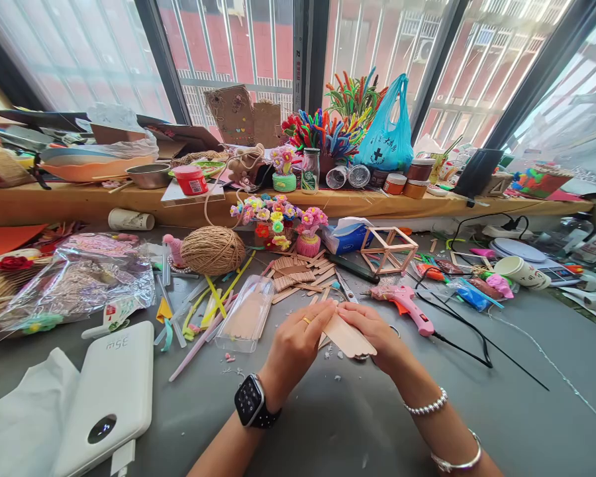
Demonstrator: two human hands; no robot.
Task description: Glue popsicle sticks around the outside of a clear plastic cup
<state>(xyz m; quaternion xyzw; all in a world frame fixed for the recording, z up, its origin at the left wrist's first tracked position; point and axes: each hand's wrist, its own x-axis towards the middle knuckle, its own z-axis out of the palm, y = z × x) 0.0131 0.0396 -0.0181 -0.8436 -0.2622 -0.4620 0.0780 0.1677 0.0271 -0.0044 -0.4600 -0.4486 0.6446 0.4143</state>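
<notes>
Between my two hands is a flat panel of wooden craft sticks (348, 336), laid side by side with rounded ends toward me. My left hand (298, 341) grips its far left edge, fingers closed. On the other side my right hand (375, 331) is wrapped round the panel's right edge. Fingertips of both hands meet at the far end and hide it. Scissors (346, 289) lie just beyond the hands, partly covered by them. A pink hot glue gun (407, 305) rests to the right. Loose craft sticks (295, 273) are heaped behind.
A clear plastic box (246, 315) with sticks stands left of my hands, beside a ball of twine (213, 250). A wooden stick frame (390, 248) is behind the glue gun, whose black cord (461, 344) trails right. A white power bank (112, 391) lies at left.
</notes>
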